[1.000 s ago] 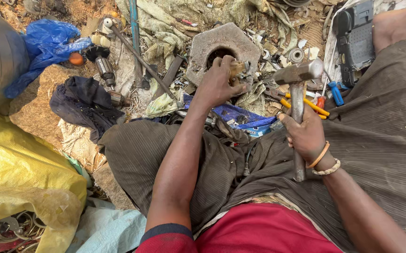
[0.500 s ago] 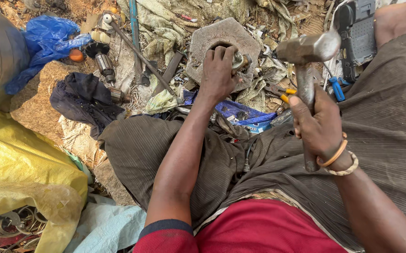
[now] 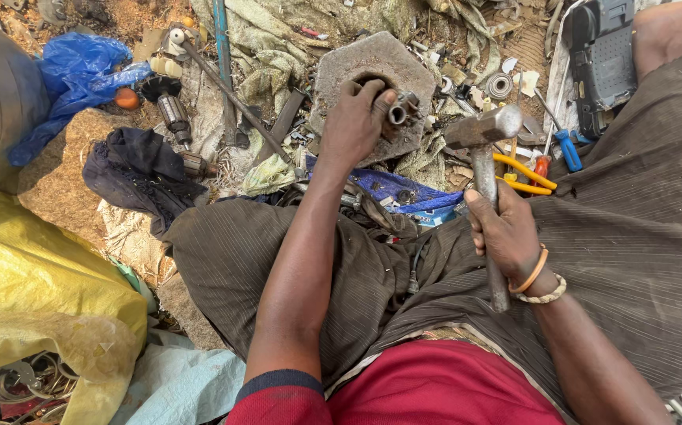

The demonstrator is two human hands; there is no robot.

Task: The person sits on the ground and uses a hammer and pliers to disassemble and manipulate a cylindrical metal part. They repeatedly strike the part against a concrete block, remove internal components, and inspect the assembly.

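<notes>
My left hand [image 3: 354,124] grips a small dark metal part [image 3: 402,112] and holds it on a grey stone block with a round hole [image 3: 333,71]. My right hand [image 3: 505,230] is closed around the shaft of a steel hammer [image 3: 483,127]. The hammer head hangs just right of the metal part, a little apart from it. I sit on the ground with dark trousers [image 3: 632,236] spread to both sides.
Scrap, rags and metal bits litter the ground around the block. Yellow-handled pliers [image 3: 524,178] and a blue-handled tool [image 3: 569,149] lie to the right. A blue plastic bag [image 3: 73,79], a dark cloth [image 3: 140,169], a long rod [image 3: 235,98] and a yellow sack [image 3: 34,299] lie left.
The hammer head has dropped from its raised spot down toward the metal part. My left hand has stayed on the block, still holding the part.
</notes>
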